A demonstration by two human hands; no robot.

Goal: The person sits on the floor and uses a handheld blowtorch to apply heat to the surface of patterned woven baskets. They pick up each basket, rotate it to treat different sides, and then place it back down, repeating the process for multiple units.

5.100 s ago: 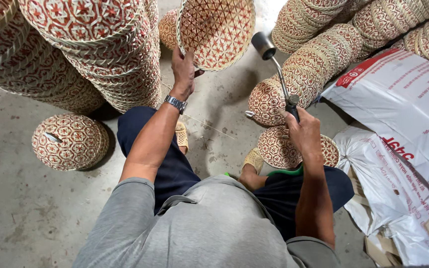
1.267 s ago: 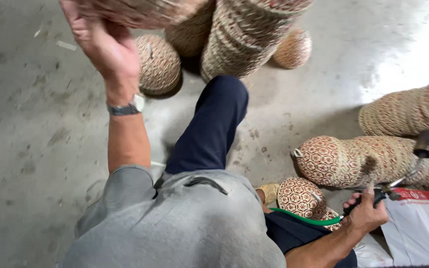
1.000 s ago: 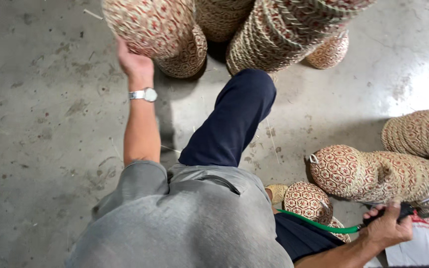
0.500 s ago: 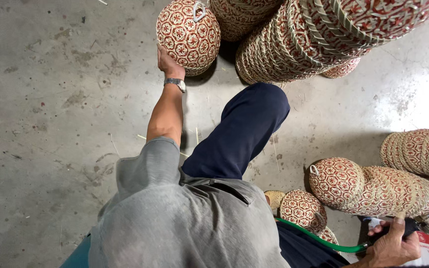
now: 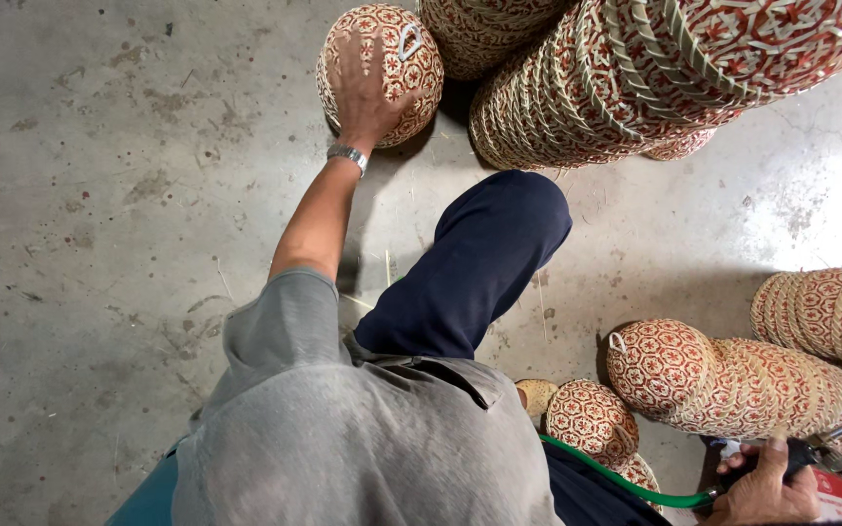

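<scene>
Left hand (image 5: 367,93): stretched far out, palm flat and fingers spread on the rounded bottom of a red-and-cream woven basket (image 5: 382,68) that sits upturned on the concrete floor (image 5: 99,244), at the far side of the scene; not gripping, only pressing on it. A wristwatch (image 5: 347,156) sits on that wrist. The basket bears a small pale loop near its top and stands just left of a leaning stack of nested baskets (image 5: 626,78) of the same weave. Right hand (image 5: 762,487): near right corner, fingers closed around the dark handle of a tool (image 5: 811,450) joined to a green hose (image 5: 626,482); the tool's working end runs out of view. Just beyond that hand lies a second stack of baskets (image 5: 733,375) on its side, a third (image 5: 825,312) farther right, and a single basket (image 5: 592,419) by the person's knee. Person: grey shirt, dark blue trousers, seated low.
</scene>
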